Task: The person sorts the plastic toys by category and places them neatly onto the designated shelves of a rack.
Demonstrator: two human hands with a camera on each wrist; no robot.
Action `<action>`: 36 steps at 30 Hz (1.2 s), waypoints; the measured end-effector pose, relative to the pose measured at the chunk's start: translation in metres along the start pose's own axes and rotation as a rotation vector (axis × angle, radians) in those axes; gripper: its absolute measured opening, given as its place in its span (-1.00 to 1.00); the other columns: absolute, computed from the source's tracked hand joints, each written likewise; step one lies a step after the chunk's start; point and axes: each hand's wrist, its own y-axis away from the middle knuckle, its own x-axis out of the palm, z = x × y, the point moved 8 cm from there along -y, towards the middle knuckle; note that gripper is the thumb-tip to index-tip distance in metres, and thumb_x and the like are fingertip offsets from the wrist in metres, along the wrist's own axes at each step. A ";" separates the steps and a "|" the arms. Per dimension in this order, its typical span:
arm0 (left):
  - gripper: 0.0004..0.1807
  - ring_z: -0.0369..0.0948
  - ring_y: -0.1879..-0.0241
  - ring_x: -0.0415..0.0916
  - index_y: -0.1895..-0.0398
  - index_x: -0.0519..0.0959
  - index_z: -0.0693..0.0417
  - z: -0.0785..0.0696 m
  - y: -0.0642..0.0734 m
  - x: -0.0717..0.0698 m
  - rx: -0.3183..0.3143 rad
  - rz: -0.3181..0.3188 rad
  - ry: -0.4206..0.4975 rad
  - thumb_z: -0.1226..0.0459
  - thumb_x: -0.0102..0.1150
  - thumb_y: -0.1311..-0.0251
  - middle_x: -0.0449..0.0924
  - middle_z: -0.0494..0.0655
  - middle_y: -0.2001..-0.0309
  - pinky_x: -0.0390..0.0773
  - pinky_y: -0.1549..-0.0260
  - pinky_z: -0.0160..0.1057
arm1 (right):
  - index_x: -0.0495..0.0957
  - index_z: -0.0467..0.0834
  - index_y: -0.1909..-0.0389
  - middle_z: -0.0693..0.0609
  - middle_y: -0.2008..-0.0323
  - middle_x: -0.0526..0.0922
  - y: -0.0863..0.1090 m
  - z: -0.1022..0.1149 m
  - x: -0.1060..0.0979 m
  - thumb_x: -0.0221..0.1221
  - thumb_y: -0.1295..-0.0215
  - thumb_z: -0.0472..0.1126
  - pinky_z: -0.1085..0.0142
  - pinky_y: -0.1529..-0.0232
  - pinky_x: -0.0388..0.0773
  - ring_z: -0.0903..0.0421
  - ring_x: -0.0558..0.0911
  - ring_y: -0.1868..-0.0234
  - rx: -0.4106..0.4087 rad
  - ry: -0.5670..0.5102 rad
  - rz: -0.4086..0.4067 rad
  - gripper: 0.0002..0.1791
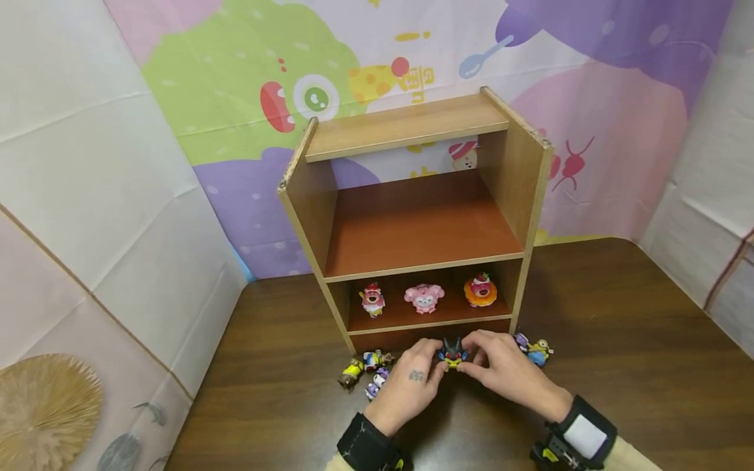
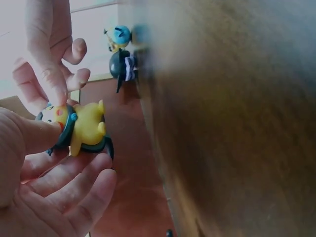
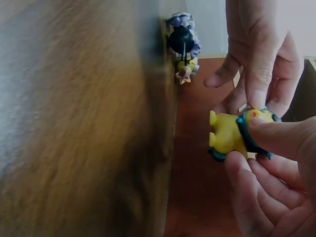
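A small yellow figurine [image 1: 452,354] in a dark hooded cape with pointed ears is held between both hands, low in front of the wooden shelf unit [image 1: 424,265]. In the left wrist view, my left hand [image 1: 414,381] pinches the figurine [image 2: 90,121] with the thumb across its head side and fingers behind. My right hand [image 1: 508,367] grips it from the other side; the right wrist view shows that thumb [image 3: 276,133] over the figurine's [image 3: 227,131] face. Both wrist views show the yellow belly and feet uncovered.
On the lower shelf stand a red-and-white bear figurine [image 1: 373,300], a pink figurine [image 1: 424,298] and a bear in an orange ring [image 1: 480,291]. Loose figurines [image 1: 351,373] lie left of the hands, others [image 1: 538,354] to the right. A printed cloth [image 1: 247,85] hangs behind.
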 end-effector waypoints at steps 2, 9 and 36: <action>-0.75 -0.28 0.07 0.63 -0.09 0.55 0.16 -0.002 0.000 -0.004 0.008 -0.014 0.002 0.30 0.21 -0.41 0.64 -0.06 0.03 0.65 0.10 -0.34 | 0.63 -0.11 0.20 0.12 0.32 0.66 -0.002 0.003 -0.003 0.44 -0.21 -0.24 0.44 0.45 0.57 0.42 0.58 0.45 -0.011 0.007 -0.026 -0.80; -0.73 -0.27 0.11 0.60 -0.12 0.54 0.17 -0.005 -0.004 -0.014 -0.015 -0.039 0.014 0.30 0.19 -0.43 0.63 -0.06 0.04 0.63 0.14 -0.33 | 0.65 -0.11 0.20 0.13 0.32 0.68 -0.008 0.010 -0.010 0.45 -0.18 -0.28 0.44 0.45 0.58 0.42 0.58 0.45 -0.044 0.010 -0.079 -0.79; -0.74 -0.21 0.10 0.62 -0.09 0.59 0.18 -0.001 -0.004 -0.047 -0.033 -0.108 0.240 0.31 0.21 -0.38 0.64 -0.05 0.06 0.61 0.15 -0.33 | 0.64 -0.13 0.15 0.12 0.25 0.67 -0.024 0.038 -0.020 0.43 -0.20 -0.32 0.41 0.39 0.60 0.33 0.56 0.39 -0.118 -0.006 -0.111 -0.76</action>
